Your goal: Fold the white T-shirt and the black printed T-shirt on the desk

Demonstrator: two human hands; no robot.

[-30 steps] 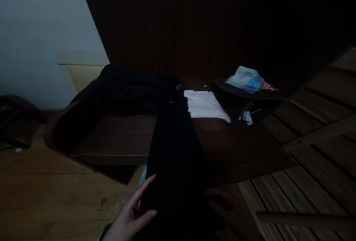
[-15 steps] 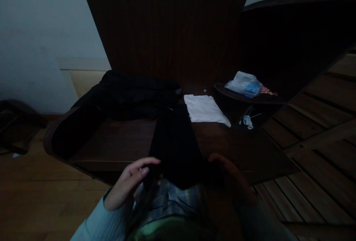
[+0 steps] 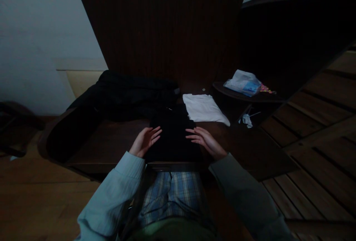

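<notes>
A black garment lies on the dark wooden desk in front of me, its kind hard to tell in the dim light. My left hand is at its left side with the fingers stretched out over the dark cloth. Across from it, my right hand reaches in from the right, fingers spread and pointing inward. Both hands are open; whether the fingertips touch the cloth cannot be made out. A folded white garment lies just behind and to the right of the black one.
Another dark garment is heaped along the desk's back left. On a small shelf at right sits a plastic package with a crumpled white piece below. Wooden slats stand at far right. The desk top is bare wood at left.
Both hands have moved forward from the desk's front edge onto the black garment. Its near end, which hung toward my lap, now lies back on the desk.
</notes>
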